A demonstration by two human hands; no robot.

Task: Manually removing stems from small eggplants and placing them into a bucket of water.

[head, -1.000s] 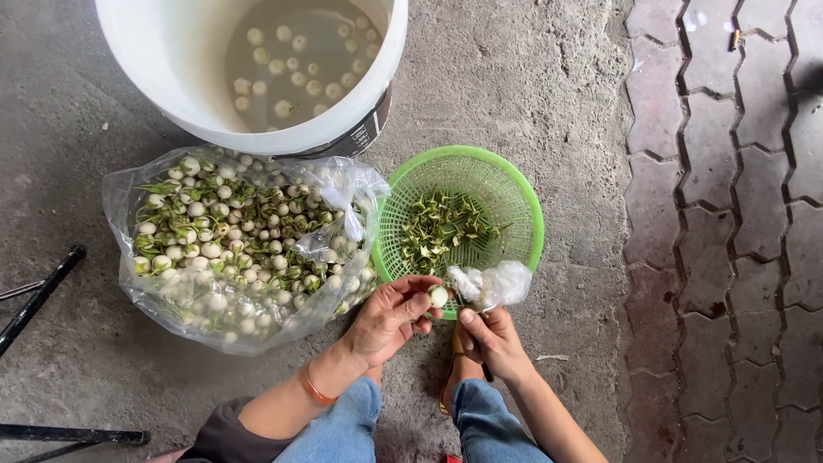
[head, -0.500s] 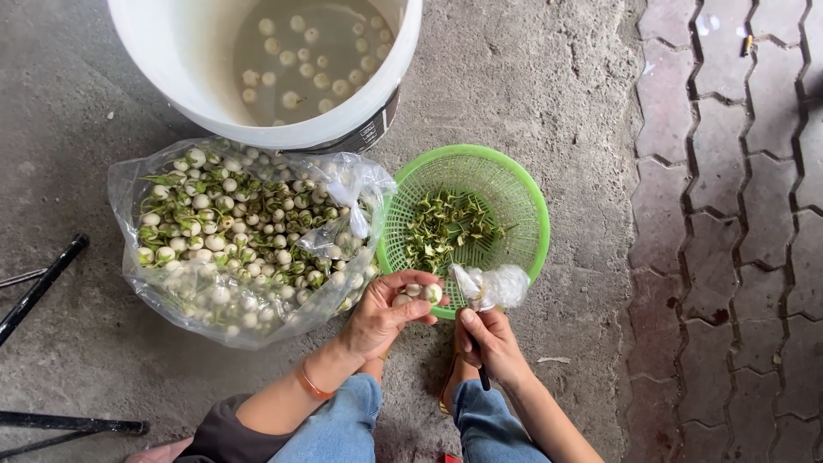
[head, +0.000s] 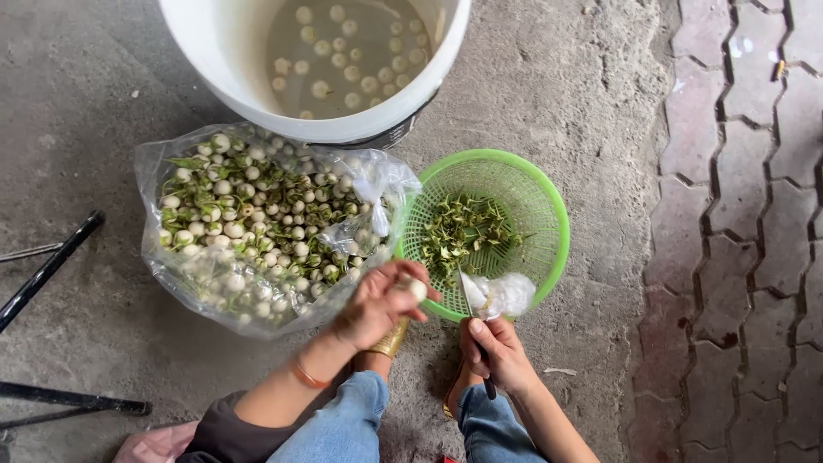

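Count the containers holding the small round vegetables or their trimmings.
3: a white bucket at top with vegetables in water, a clear plastic bag at left, and a green basket of stems at right.

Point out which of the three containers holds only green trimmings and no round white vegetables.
The green mesh basket by the right hand; the plastic bag and the white bucket both hold round white vegetables.

Bare concrete (head: pixel 557 94) is lying open to the right of the white bucket (head: pixel 257 94) and beyond the green basket (head: pixel 549 206), reaching to the paving bricks (head: pixel 746 231). The plastic bag (head: pixel 266 231) is crowding against the bucket behind it and touching the basket on its right. Black metal rods (head: pixel 47 270) are crossing the ground at the left edge. The left hand (head: pixel 377 300) and right hand (head: pixel 497 351) are sitting at the basket's near rim.
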